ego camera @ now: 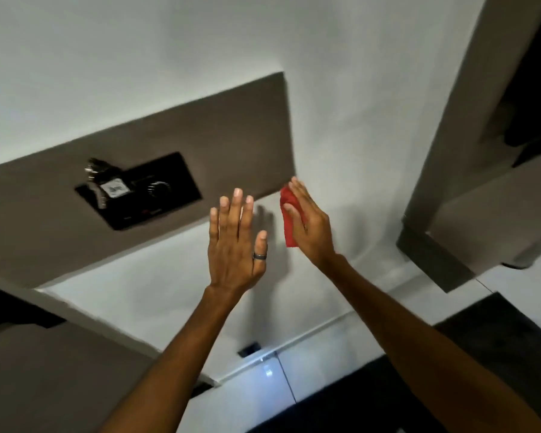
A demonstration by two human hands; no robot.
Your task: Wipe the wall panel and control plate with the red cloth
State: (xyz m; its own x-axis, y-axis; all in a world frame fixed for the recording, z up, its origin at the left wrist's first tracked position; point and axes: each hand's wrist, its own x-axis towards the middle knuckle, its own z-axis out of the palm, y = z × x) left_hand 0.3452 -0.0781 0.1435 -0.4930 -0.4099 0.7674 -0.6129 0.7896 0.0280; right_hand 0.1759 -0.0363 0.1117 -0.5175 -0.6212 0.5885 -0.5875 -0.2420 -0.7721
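From my remote screen I see the right hand [310, 223] holding the red cloth [287, 220]; its fingers [297, 190] are closed together over the cloth and press it flat toward the white wall [341, 104], just beside the lower right corner of the brown wall panel [200, 135]. The left hand [236, 242] is raised with the fingers [237, 210] spread apart and straight, holding nothing, and it has a dark ring [259, 256] on the thumb. It is in front of the lower edge of the panel. The black control plate [166, 195] sits in the panel, well to the left of both hands, with a round knob [158, 189] and a bunch of keys [96, 175] hanging at its upper left corner.
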